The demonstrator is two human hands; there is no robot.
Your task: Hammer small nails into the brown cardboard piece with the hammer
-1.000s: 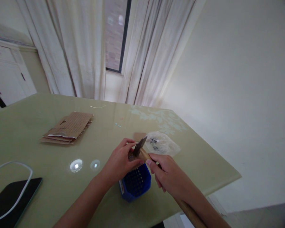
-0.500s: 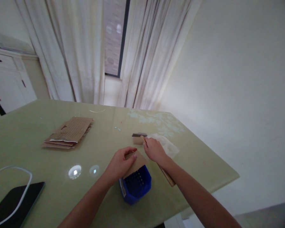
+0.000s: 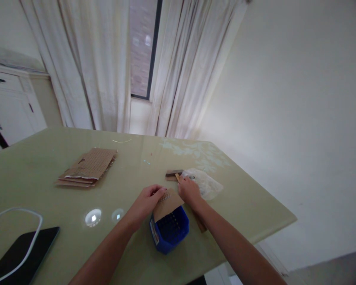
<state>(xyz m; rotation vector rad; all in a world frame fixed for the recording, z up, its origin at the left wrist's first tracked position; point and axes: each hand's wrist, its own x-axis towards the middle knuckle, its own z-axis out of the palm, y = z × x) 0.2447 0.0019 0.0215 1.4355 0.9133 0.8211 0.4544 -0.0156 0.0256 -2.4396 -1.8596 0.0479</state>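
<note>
My left hand pinches a perforated brown cardboard piece that leans over the open top of a small blue box with a dotted inside. My right hand rests on the wooden handle of a hammer, whose dark head lies flat on the table just beyond my fingers. The handle runs back under my right forearm towards the table's near edge.
A clear plastic bag with small dark parts lies right of the hammer head. A stack of perforated cardboard sheets sits at the left. A dark tablet with a white cable lies near left on the green table.
The hammer, held raised above the blue box a second ago, has been lowered away from me onto the table. My left hand still holds the cardboard piece over the box.
</note>
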